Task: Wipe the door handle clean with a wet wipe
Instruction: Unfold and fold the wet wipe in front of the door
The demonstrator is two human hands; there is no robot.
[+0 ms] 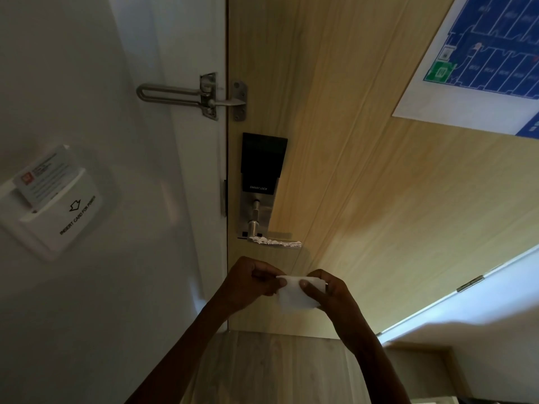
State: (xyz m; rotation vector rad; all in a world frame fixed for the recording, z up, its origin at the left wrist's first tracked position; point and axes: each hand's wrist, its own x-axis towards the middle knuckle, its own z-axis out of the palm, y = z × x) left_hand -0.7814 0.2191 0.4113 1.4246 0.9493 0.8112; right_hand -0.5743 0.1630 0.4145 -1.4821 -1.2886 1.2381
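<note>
Hands: 2, a left hand [248,282] and a right hand [326,290]
Wet wipe: 1 wet wipe [297,295], white, pinched between both hands
Door handle: 1 door handle [274,242], a metal lever with white flecks along it
Smart lock: 1 smart lock [262,164], a black panel
Swing bar latch: 1 swing bar latch [186,96]
Card holder: 1 card holder [61,211], on the wall
Key card: 1 key card [43,176], in the holder
Floor plan: 1 floor plan [484,53], on the door
Hinge: 1 hinge [470,284]

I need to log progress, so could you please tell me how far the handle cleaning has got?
Nothing looks wiped yet. Both the left hand and the right hand hold the white wet wipe below the silver lever door handle, apart from it. All the wiping is left.
</note>
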